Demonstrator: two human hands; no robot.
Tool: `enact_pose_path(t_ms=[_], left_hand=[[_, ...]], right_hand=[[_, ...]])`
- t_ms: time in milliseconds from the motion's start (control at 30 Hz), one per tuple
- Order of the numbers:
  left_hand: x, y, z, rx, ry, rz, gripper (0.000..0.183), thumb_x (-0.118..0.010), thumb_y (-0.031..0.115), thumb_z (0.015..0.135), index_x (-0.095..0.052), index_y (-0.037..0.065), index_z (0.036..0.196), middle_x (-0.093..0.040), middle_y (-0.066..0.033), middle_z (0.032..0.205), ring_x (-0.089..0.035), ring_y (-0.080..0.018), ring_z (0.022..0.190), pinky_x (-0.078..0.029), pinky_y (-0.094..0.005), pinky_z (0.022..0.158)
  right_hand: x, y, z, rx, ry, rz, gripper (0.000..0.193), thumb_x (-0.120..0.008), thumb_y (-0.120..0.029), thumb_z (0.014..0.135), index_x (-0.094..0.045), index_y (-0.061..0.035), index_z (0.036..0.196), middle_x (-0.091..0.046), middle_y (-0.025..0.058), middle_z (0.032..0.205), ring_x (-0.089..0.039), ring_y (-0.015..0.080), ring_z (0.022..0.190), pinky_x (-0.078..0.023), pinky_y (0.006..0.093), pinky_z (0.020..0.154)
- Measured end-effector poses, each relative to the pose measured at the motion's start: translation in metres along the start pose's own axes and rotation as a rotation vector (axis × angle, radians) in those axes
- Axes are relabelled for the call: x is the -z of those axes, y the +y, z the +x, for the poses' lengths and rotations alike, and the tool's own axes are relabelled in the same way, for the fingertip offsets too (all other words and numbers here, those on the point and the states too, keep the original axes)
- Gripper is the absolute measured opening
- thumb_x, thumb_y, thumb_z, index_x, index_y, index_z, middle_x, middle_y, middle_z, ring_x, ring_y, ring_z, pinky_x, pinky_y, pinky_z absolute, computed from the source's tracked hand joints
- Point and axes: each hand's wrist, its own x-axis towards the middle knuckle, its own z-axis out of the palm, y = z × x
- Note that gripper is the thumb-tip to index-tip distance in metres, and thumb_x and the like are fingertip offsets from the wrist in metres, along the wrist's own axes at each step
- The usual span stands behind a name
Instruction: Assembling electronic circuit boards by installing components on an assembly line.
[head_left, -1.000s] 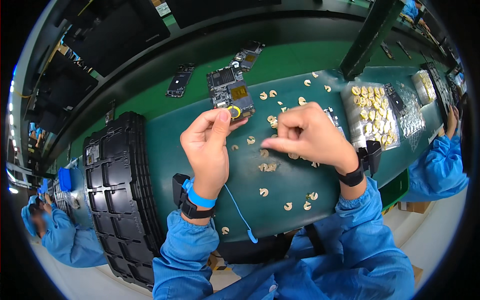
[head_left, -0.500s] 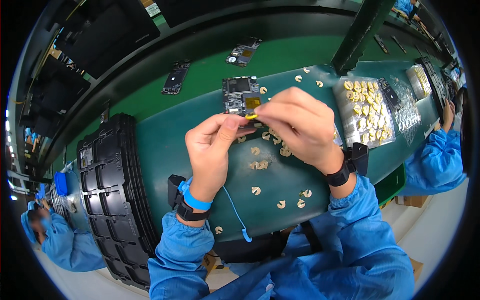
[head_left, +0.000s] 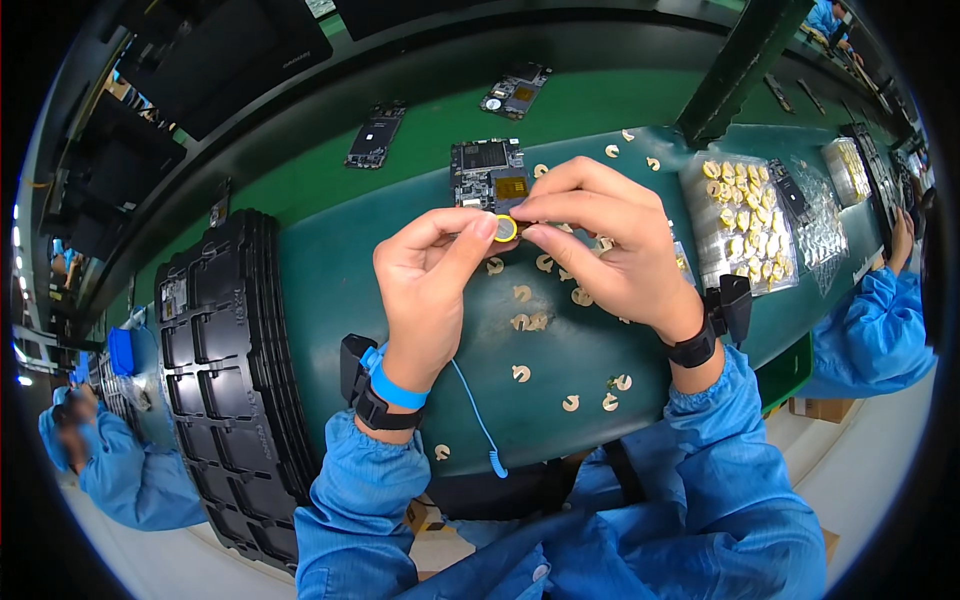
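Observation:
My left hand [head_left: 424, 285] is closed, pinching a small coin cell [head_left: 507, 229] with a yellow rim and a silvery face between thumb and fingers. At the cell's right edge, my right hand [head_left: 625, 235] has its thumb and forefinger pinched together; whatever lies between those fingertips is too small to make out. Just beyond the hands lies a circuit board [head_left: 488, 170] with a gold-coloured patch, its near end covered by the fingers. Several cream notched discs [head_left: 521, 374] are scattered over the green mat [head_left: 400, 240] around and below the hands.
To the right stands a clear tray [head_left: 742, 225] of yellow coin cells. Black trays [head_left: 225, 400] are stacked at the left. Farther back lie two more boards [head_left: 377, 135], near a dark post [head_left: 735, 75]. Co-workers in blue sit on both sides. A blue cord [head_left: 478, 415] hangs from my left wrist.
The coin cell has turned from edge-on to show its round face, still in my left fingers. My right fingertips have shifted slightly around its right edge. The view has moved a little.

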Motion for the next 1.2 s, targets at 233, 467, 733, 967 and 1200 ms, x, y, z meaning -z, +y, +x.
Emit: enact_pose_path(t_ms=[233, 467, 733, 967, 1200], left_hand=[[-0.004, 0.003, -0.004, -0.105, -0.023, 0.173, 0.012, -0.068, 0.0, 0.1, -0.073, -0.009, 0.105, -0.074, -0.01, 0.102, -0.068, -0.0117, 0.093, -0.054, -0.0253, 0.085], [-0.006, 0.004, 0.001, -0.151, -0.117, 0.227, 0.028, -0.057, -0.001, 0.104, -0.059, -0.007, 0.131, -0.068, -0.0175, 0.121, -0.068, -0.0194, 0.108, -0.058, -0.0342, 0.093], [-0.004, -0.001, 0.003, 0.074, -0.202, -0.045, 0.056, -0.05, -0.002, 0.105, -0.028, -0.01, 0.156, -0.057, -0.0277, 0.141, -0.063, -0.0338, 0.128, -0.058, -0.0457, 0.105], [-0.001, 0.0, 0.005, 0.101, -0.262, -0.081, 0.054, -0.05, 0.0, 0.106, -0.03, -0.012, 0.155, -0.053, -0.0278, 0.148, -0.057, -0.0378, 0.135, -0.053, -0.0503, 0.111], [-0.002, 0.0, 0.004, 0.095, -0.259, -0.113, 0.055, -0.048, -0.003, 0.105, -0.03, -0.011, 0.156, -0.056, -0.0239, 0.145, -0.058, -0.0308, 0.133, -0.053, -0.048, 0.111]], right_hand=[[0.002, -0.001, 0.0, -0.191, -0.07, 0.063, 0.013, -0.078, -0.006, 0.088, -0.074, 0.0007, 0.098, -0.066, 0.0078, 0.092, -0.064, 0.0158, 0.077, -0.05, 0.028, 0.065], [0.006, 0.005, -0.004, -0.439, 0.149, 0.496, 0.01, -0.077, -0.006, 0.091, -0.074, 0.0009, 0.098, -0.064, 0.0029, 0.093, -0.05, 0.0045, 0.069, -0.037, 0.0227, 0.058], [-0.01, 0.001, -0.006, -0.344, 0.059, 0.154, 0.012, -0.075, -0.008, 0.089, -0.074, 0.0026, 0.095, -0.063, 0.0092, 0.091, -0.061, 0.018, 0.083, -0.049, 0.031, 0.076], [-0.011, 0.003, -0.008, -0.343, 0.067, 0.089, 0.01, -0.075, -0.007, 0.088, -0.075, 0.0004, 0.094, -0.062, 0.0054, 0.086, -0.055, 0.0152, 0.082, -0.042, 0.0294, 0.073], [-0.015, 0.007, -0.01, -0.327, 0.071, 0.063, 0.009, -0.075, -0.006, 0.087, -0.075, 0.0017, 0.092, -0.061, 0.0062, 0.085, -0.057, 0.0159, 0.082, -0.045, 0.0297, 0.076]])
